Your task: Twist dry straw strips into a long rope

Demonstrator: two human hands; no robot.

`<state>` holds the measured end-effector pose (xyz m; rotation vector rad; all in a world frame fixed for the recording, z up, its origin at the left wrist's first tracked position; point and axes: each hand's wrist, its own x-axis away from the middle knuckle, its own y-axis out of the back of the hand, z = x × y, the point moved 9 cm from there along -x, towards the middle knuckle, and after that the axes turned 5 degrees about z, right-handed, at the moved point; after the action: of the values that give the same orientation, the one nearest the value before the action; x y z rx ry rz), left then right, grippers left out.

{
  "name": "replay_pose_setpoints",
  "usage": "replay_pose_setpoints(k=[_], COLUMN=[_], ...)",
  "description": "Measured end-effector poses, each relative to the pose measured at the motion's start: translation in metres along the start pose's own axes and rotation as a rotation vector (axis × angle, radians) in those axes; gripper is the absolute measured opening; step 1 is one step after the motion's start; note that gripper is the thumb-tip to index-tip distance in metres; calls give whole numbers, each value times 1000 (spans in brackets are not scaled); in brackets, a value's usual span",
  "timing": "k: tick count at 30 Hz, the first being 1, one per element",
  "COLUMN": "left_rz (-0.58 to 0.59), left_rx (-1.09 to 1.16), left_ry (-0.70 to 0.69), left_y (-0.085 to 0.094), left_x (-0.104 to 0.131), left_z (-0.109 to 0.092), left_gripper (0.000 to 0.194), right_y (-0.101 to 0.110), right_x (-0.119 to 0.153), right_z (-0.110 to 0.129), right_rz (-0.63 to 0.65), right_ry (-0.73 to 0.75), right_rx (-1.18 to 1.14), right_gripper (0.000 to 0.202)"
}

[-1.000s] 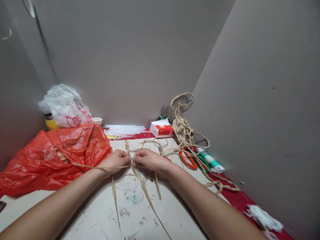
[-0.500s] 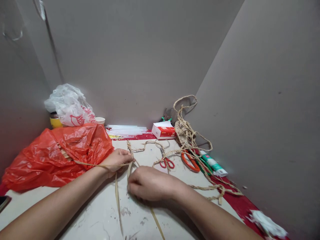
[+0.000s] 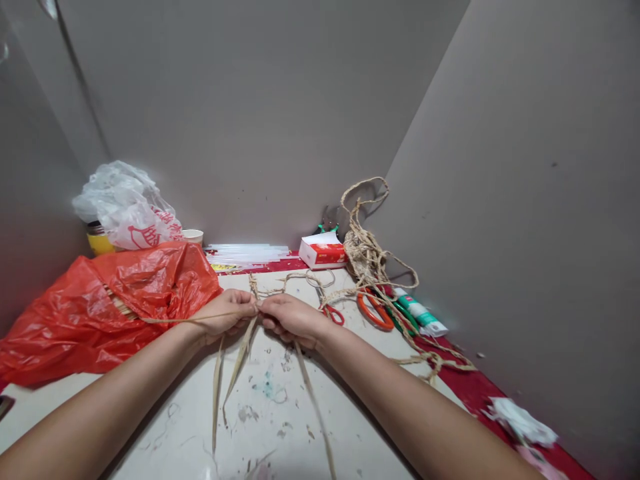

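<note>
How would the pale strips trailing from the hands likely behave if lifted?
The strips look thin and narrow, so probably light. They would likely bend readily, since similar-looking material forms the looping braided cord. Their loose ends would probably dangle.

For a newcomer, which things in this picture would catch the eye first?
The bright red plastic bag probably draws the eye first, bulging on the left. Next come the left hand and right hand, pinching pale fibre strips near the middle. Farther right lies a tangled heap of braided rope.
</note>
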<state>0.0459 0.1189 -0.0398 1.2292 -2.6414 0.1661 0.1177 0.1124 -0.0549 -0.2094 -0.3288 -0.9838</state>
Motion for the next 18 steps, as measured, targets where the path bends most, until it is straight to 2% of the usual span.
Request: replay_pose_setpoints(k=[3,6,8,11,14,18], left_rz=[-22,-19,-22,-63,-49,85], left_rx=[-178,-385,-490,-615,-645,-491], left_ry=[-31,-76,-78,-73,-17,160], left_y=[2,-2,-3,-1,0,-12], left_x=[-1,-1,0,2,4,9], left_z=[-4,-11,-13,-18,-16,-2], left_gripper=[21,23,24,23,22,23], right_y=[9,11,8,6,4,2], right_x=[2,3,3,3,1,0], right_z=[2,3,1,-3,-6,-8], right_rz=[-31,16,63,87,72,36], right_ry=[-7,-38,-60,-80,-81,-61], right_rx=[132,249,256,157,48,-36], right_gripper=[28,32,34,27,21,19])
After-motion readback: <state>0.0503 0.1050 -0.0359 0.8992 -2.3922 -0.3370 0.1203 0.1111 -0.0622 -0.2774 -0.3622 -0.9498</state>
